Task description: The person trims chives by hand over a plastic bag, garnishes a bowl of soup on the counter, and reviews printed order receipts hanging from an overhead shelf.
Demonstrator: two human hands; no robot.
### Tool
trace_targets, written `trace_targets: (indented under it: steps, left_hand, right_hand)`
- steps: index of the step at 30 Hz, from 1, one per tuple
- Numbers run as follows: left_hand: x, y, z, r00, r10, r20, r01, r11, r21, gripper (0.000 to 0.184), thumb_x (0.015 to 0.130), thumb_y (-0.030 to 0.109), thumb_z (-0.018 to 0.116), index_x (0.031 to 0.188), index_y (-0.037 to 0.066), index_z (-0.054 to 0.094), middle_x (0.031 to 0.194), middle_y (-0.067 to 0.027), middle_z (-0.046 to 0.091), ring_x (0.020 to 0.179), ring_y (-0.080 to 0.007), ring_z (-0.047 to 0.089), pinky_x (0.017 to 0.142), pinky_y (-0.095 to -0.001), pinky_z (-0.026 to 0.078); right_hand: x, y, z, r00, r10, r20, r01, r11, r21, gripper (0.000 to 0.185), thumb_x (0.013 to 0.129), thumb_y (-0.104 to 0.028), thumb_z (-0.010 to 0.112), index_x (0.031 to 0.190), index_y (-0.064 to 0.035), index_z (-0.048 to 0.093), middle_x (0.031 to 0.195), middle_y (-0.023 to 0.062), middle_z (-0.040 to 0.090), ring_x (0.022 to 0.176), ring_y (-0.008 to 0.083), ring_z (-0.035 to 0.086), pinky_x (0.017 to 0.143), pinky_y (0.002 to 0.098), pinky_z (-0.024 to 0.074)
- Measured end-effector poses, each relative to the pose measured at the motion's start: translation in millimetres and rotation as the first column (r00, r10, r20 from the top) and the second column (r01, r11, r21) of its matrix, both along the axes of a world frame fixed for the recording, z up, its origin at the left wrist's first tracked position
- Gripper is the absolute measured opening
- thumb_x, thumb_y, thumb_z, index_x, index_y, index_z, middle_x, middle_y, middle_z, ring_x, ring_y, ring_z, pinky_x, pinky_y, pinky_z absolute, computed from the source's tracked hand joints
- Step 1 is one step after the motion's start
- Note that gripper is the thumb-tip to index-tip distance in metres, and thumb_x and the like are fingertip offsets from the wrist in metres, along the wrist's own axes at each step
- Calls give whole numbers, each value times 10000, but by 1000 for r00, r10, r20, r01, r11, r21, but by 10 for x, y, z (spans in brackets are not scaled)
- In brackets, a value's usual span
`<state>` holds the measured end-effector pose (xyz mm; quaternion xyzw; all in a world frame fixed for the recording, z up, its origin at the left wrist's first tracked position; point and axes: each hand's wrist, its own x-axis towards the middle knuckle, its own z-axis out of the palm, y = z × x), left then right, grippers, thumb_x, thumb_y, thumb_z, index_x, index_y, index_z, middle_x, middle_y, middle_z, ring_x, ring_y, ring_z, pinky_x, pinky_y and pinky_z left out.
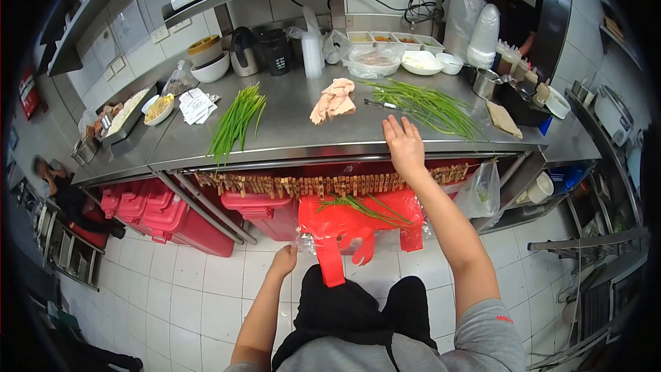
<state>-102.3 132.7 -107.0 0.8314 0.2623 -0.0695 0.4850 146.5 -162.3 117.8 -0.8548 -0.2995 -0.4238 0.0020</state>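
Observation:
My right hand (403, 145) lies at the front of the steel counter (289, 141), fingers stretched out and holding nothing. Just beyond its fingertips are a bunch of green chives (437, 109) and a slim black-and-white pen-like item (383, 104). Down by my knee, my left hand (284, 260) is closed at the edge of clear plastic (305, 241) and seems to grip it. That plastic shows behind a red plastic bag (320, 224), which hangs below the counter with loose chives (365, 208) on it. A crumpled, pinkish cloth-like piece (333, 100) rests mid-counter, left of the chives.
Another chive bunch (237, 120) lies to the left, near paper slips (197, 105). Wooden clothespins (323, 184) line the counter's underside. Pink bins (186, 224) stand below. Bowls (421, 63), a kettle (243, 52), cups (312, 55) and a metal pot (485, 83) line the back.

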Motion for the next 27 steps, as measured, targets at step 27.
trace_targets:
  steps: [27]
  left_hand:
    - [527,-1460,75,873,481,76,286,-380,-879,591,881,514,349,1325,124,352,1348,-117,380,1200,-368,394,972,-549,351]
  right_hand:
    - [-13,23,1,995,91,47,-95,989,109,380,722,-42,533,1101,-16,560,1162,130,570,1029,348,554,895,434,430]
